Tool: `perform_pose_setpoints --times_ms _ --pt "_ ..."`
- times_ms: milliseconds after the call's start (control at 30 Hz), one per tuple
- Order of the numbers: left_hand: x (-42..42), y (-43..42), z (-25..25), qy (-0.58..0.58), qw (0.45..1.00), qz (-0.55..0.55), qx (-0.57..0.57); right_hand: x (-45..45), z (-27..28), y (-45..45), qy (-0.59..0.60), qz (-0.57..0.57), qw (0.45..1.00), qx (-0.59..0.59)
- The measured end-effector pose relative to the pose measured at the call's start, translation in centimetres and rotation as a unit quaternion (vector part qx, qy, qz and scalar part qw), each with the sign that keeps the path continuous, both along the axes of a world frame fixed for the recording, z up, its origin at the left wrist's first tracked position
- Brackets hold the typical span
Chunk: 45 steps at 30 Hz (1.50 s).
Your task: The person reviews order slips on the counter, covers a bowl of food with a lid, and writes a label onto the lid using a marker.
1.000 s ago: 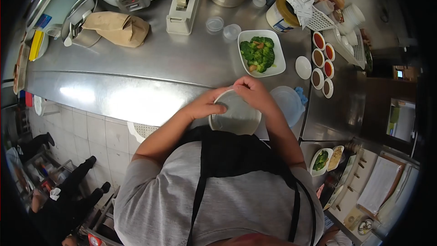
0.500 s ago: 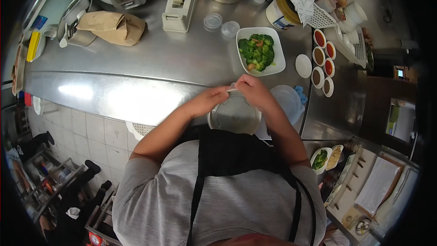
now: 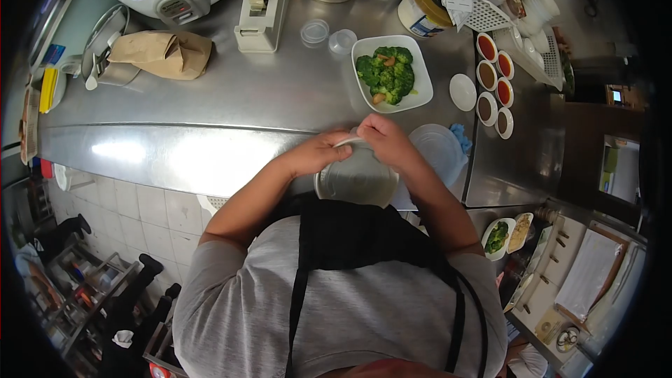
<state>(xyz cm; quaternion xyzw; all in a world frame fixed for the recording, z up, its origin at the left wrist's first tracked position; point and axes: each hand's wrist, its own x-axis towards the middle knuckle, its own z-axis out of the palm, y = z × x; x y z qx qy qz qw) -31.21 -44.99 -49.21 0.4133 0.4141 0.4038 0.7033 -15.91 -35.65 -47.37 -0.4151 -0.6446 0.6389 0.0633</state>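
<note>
- Work area: a stainless-steel table (image 3: 231,98) in a kitchen, with a tiled floor (image 3: 143,203) beyond its left end.
- Location of workpiece: a round translucent container (image 3: 357,180) is at the table's front edge, just ahead of the black apron (image 3: 350,238). Whether it rests on the table or is held clear cannot be told.
- Left grip (image 3: 318,155): closed on the far-left rim, thumb uppermost.
- Right grip (image 3: 387,143): fingers curled and apparently pinching the far rim, close beside the left grip; fingertips partly hidden.
- Step in hand (judgement): two-handed work on the rim. Pressing and pulling cannot be told apart.
- Next move (judgement): calls for a steady left hold while the right fingers work the edge, with the container kept level.
- Right side: a translucent disc (image 3: 432,154), partly behind the right forearm, with a blue cloth (image 3: 460,136) at its edge. Both limit elbow room.
- Directly beyond the hands: a white square bowl (image 3: 425,92) of broccoli (image 3: 386,75) restricts forward reach.
- Farther off, clear of the hands: small clear cups (image 3: 343,41), a tape dispenser (image 3: 257,36), a paper bag (image 3: 163,54) and filled sauce dishes (image 3: 486,74).
</note>
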Motion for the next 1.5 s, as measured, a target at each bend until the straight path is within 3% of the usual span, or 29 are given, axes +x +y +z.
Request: perform_pose_setpoints --times_ms 67,167,267,367,467,967,1500 --pt "-0.2 0.4 0.4 0.001 0.999 -0.008 -0.037 -0.5 1.0 0.3 -0.045 -0.014 0.996 -0.075" --pt "0.3 1.6 0.4 0.007 0.997 0.002 -0.071 -0.5 0.6 0.8 -0.006 -0.001 0.996 -0.087" --pt "0.9 1.6 1.4 0.0 0.995 0.076 -0.066 0.4 0.4 0.3 0.044 -0.101 0.991 -0.07" --pt "1.0 1.5 1.7 -0.018 0.989 0.122 -0.084 2.7 -0.1 -1.4 0.014 -0.169 0.985 -0.003" --pt "1.2 1.5 1.4 -0.022 0.987 0.128 -0.093 3.5 -0.3 -3.1 0.099 -0.182 0.978 0.022" --pt "1.4 1.4 0.3 0.023 0.992 0.119 -0.041 3.6 0.2 -2.6 0.072 -0.086 0.983 0.145" --pt "1.6 1.2 0.9 0.033 0.99 0.127 -0.055 3.8 -0.8 -3.6 0.128 -0.161 0.976 0.068"
